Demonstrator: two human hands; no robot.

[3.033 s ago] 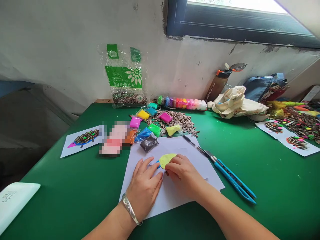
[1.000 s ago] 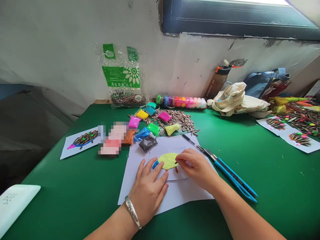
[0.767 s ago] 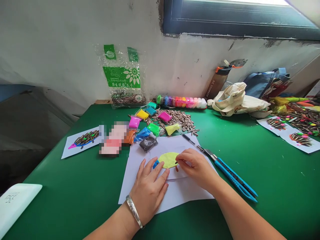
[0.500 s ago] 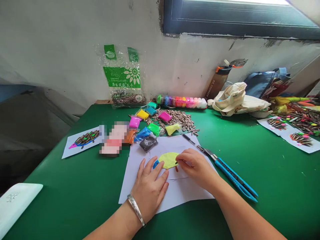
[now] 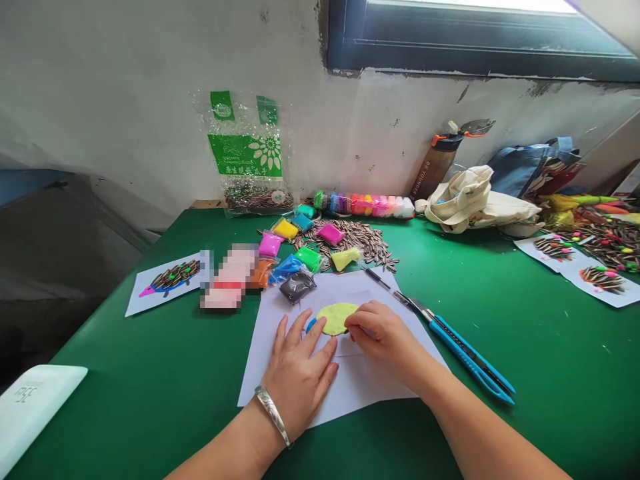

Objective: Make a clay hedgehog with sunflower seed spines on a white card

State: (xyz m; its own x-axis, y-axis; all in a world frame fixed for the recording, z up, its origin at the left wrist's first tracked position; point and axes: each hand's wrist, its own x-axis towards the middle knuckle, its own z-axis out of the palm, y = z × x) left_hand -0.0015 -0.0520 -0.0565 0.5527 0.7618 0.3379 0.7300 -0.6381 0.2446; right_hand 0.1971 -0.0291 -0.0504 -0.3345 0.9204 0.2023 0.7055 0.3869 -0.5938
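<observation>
A flat yellow clay oval [image 5: 338, 319] with a blue piece [image 5: 311, 325] at its left end lies on white paper [image 5: 280, 347]. Spread over the paper, my left hand [image 5: 300, 373] rests its fingertips by the oval's lower left edge and the blue piece. It wears a silver bangle [image 5: 273, 417]. My right hand [image 5: 387, 337] is closed in a pinch at the oval's lower right edge. A small dark bit shows under those fingertips, too small to make out.
Behind the paper are colored clay packets [image 5: 307, 259] and sunflower seeds [image 5: 367, 243]. A blue-handled tool [image 5: 470, 357] and a pen [image 5: 376, 277] lie right. Finished hedgehog pictures sit left [image 5: 175, 280] and far right [image 5: 595, 273]; a seed bag [image 5: 250, 160] leans on the wall.
My right hand has shifted slightly left and down along the oval's right end, and its fingers now hide the brown piece seen there before. My left hand has barely moved.
</observation>
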